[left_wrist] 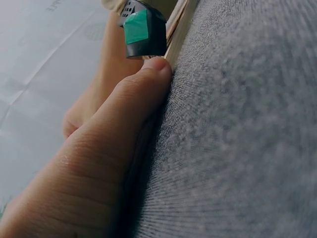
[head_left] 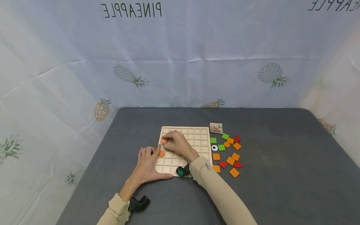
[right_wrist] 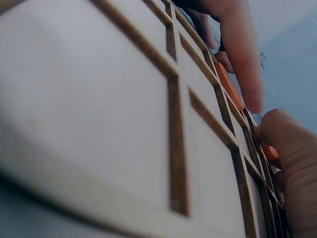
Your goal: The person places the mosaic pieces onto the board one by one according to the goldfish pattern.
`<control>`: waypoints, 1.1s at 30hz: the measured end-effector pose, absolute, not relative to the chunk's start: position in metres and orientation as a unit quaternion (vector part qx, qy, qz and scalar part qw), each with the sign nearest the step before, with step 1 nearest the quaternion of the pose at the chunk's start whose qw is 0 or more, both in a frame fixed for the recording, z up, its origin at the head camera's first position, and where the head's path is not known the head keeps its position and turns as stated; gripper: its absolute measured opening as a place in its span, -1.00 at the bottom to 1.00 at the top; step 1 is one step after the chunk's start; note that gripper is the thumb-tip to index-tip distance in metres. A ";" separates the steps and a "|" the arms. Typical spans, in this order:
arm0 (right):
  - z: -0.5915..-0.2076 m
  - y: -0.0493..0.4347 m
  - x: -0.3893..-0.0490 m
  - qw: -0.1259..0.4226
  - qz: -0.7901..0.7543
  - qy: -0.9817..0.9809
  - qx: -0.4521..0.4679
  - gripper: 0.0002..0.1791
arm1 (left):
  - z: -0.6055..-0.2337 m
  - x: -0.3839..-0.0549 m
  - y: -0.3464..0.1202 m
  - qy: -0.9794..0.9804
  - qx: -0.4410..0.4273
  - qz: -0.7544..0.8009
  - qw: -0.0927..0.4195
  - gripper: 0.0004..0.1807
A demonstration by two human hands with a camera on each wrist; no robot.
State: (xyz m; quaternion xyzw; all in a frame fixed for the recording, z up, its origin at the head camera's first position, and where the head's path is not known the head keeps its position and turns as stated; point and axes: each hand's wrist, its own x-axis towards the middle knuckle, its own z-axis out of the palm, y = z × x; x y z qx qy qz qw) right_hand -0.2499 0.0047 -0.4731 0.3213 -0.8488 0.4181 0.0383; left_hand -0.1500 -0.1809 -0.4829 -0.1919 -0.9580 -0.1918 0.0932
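A pale wooden grid board (head_left: 201, 142) lies on the table in the head view. Near its far left corner my right hand (head_left: 178, 144) pinches an orange disc (head_left: 164, 141) between thumb and fingers, low over the grid. The right wrist view shows that disc (right_wrist: 271, 153) partly hidden by the thumb. Another orange disc (head_left: 161, 153) sits in a square on the left side. My left hand (head_left: 147, 168) rests against the board's left edge, fingers extended, with the thumb (left_wrist: 148, 82) along the near edge.
Right of the board lie several loose green, orange and red pieces, among them an orange disc (head_left: 226, 144) and a white eye disc (head_left: 214, 147). A small picture card (head_left: 216, 128) is at the board's far right corner. Behind the dark table (head_left: 281, 162) hangs a pineapple-print cloth (head_left: 185, 84).
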 end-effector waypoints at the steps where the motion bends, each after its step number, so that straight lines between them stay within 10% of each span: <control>1: -0.473 0.005 -0.250 0.036 0.417 -0.848 0.324 -0.72 | -0.483 -0.150 -0.181 -0.958 -0.191 -0.191 0.093 0.51; 33: -0.465 0.006 -0.248 -0.015 0.377 -0.871 0.314 -0.68 | -0.483 -0.149 -0.182 -0.962 -0.191 -0.182 0.075 0.45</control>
